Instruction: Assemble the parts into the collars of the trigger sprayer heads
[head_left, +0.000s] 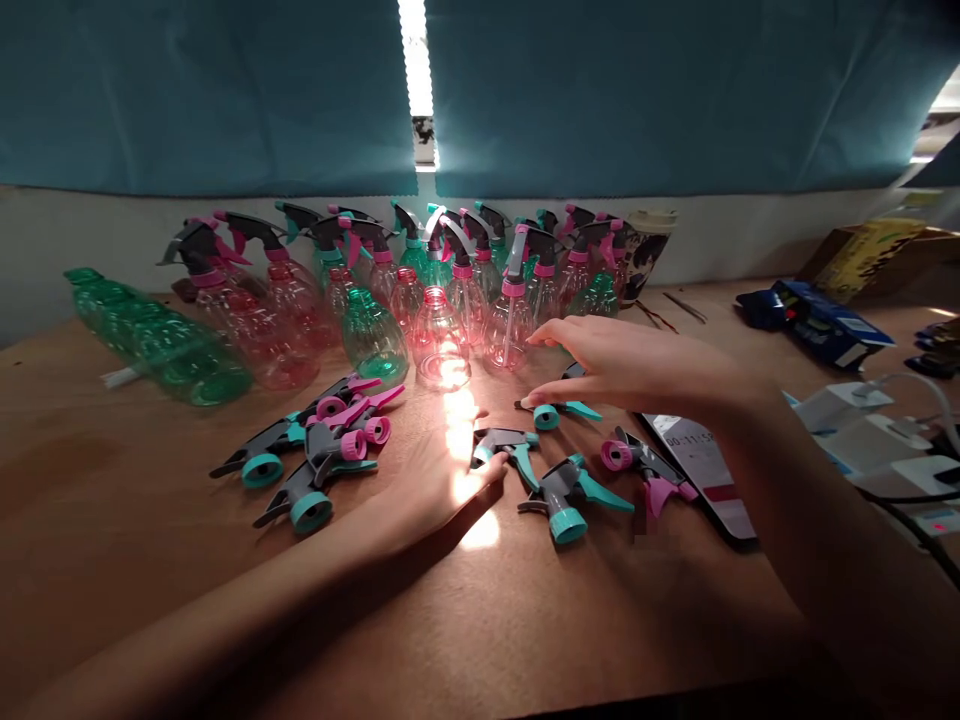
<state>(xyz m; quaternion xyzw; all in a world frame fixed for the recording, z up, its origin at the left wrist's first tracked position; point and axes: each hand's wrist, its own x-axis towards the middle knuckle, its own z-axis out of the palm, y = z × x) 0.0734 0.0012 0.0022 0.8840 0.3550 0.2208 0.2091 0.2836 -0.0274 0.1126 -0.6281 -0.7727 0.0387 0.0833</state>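
Note:
My left hand (439, 475) is closed around the collar end of a grey and teal trigger spray head (510, 440), low over the table. Fingers apart, my right hand (607, 360) reaches in from the right. Its fingertips are near a clear bottle (506, 335) topped with a pink-collared sprayer, and its thumb is above another teal spray head (547, 416), partly hidden under the hand. In front lie a teal spray head (566, 500) and a pink one (649, 470). A pile of pink and teal spray heads (319, 450) lies left of my left hand.
Pink and green bottles stand behind, several uncapped, like this green bottle (375, 340). Green bottles (180, 350) line the left. To the right are a phone (701, 470) showing a timer, a blue box (832, 325), white chargers (862, 405) with cables and a paper cup (646, 250).

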